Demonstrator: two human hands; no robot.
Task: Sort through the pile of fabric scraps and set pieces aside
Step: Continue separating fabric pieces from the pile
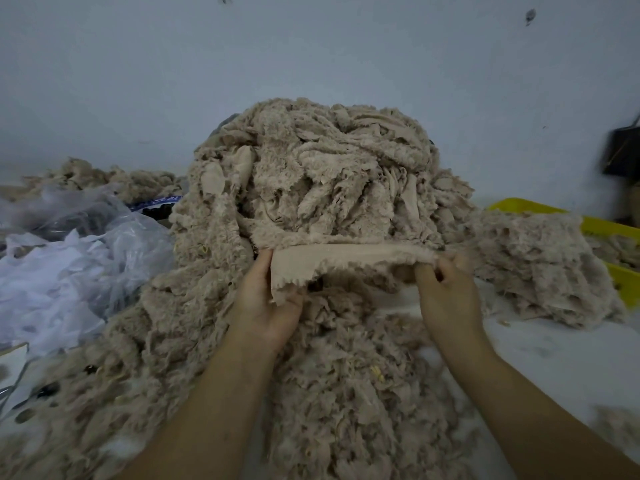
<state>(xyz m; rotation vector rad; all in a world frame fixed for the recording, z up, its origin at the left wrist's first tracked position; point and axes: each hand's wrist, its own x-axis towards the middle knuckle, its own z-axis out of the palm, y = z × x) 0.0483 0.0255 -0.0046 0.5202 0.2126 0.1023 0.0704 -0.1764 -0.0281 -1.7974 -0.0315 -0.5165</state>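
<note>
Was mid-sort: held a beige strip [346, 259] taut before the pile [311, 174] at mid-surface, left hand [266, 306] gripping one end, right hand [446, 292] pinching the other. Probably called next for lifting it clear onto the stack [540, 265] toward the right edge. Could not make out fingertips behind cloth, nor the blurred dark thing [623, 150] far right.

Beige scraps [311, 174], yellow bin [609, 230]

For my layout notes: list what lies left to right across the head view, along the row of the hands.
Clear plastic bags → left hand → beige fabric strip held between both hands → right hand → smaller heap of scraps → yellow crate.
</note>
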